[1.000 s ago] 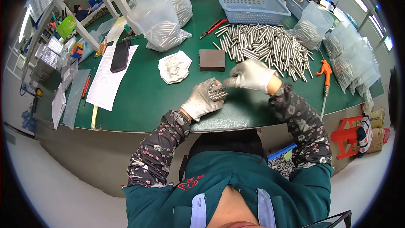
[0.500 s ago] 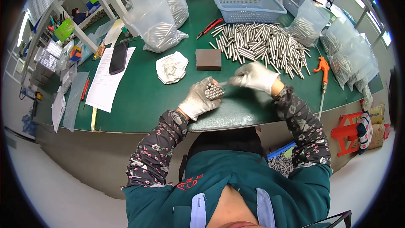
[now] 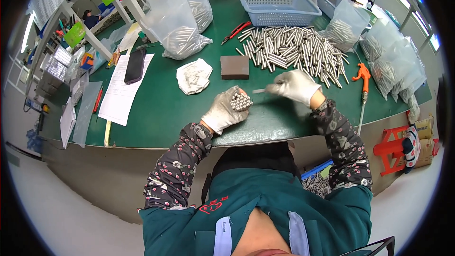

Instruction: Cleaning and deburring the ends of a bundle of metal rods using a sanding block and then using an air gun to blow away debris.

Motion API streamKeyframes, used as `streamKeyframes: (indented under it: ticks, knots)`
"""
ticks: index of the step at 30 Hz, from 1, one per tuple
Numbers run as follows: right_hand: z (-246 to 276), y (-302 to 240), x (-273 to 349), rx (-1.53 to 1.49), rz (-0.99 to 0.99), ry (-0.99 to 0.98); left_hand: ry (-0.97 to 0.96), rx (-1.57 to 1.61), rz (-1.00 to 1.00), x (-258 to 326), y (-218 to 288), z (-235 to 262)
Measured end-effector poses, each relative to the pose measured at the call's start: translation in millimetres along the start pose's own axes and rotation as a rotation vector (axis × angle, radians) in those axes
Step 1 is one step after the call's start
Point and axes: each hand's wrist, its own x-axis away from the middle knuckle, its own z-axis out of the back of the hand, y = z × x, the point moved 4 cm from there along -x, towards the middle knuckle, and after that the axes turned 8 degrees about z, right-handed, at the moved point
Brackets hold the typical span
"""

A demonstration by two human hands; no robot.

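My left hand (image 3: 223, 113), in a white glove, is closed round a bundle of metal pins (image 3: 241, 102), whose round ends face up. To its right, my gloved right hand (image 3: 296, 86) pinches a single metal pin (image 3: 259, 91), blurred by motion, that points left toward the bundle without touching it. Beyond the right hand lies a wide heap of loose metal pins (image 3: 294, 50) on the green table (image 3: 161, 114). A brown block (image 3: 234, 67) and a crumpled white cloth (image 3: 194, 76) rest just beyond my left hand.
A blue basket (image 3: 278, 7) stands behind the heap, with red-handled pliers (image 3: 235, 32) beside it. Clear bags of pins (image 3: 181, 42) stand at back left and more bags (image 3: 391, 59) at right. An orange air gun (image 3: 363, 78) lies near the right edge; a phone (image 3: 135, 66) rests on paper at left.
My right hand has moved a little to the right, drawing the single pin away from the bundle. My left hand keeps its hold in nearly the same place.
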Motion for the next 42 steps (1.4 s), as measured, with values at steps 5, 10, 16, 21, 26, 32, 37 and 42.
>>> streamKeyframes:
  ticks: [5,10,16,21,26,32,37,42]
  knots:
    - [-10.1,-18.7,-2.0,0.055,0.083,-0.103,0.017,0.049,0.017,1.3,-6.6,1.2]
    - [-3.3,-25.5,3.8,-0.065,0.133,0.012,0.024,0.032,0.081,1.5,-1.8,1.7]
    - [6.2,3.1,1.8,0.001,0.032,-0.025,0.018,0.004,-0.023,-0.6,-2.2,-0.9]
    - [-20.2,-38.3,-7.6,0.051,0.183,-0.074,0.017,0.025,0.028,-1.4,-9.5,0.5]
    - [7.0,-17.5,-8.7,0.101,0.116,-0.037,0.009,-0.014,-0.005,-3.0,-7.1,-0.9]
    - [1.5,-11.9,-25.9,0.091,0.096,-0.027,0.010,0.033,-0.026,-0.6,0.7,0.7]
    - [-14.0,-51.7,-24.4,0.051,0.263,-0.168,-0.004,0.053,0.002,-0.6,-8.3,1.9]
    - [12.3,-18.9,-32.3,0.128,0.082,-0.104,0.011,0.014,-0.017,0.4,-2.9,1.1]
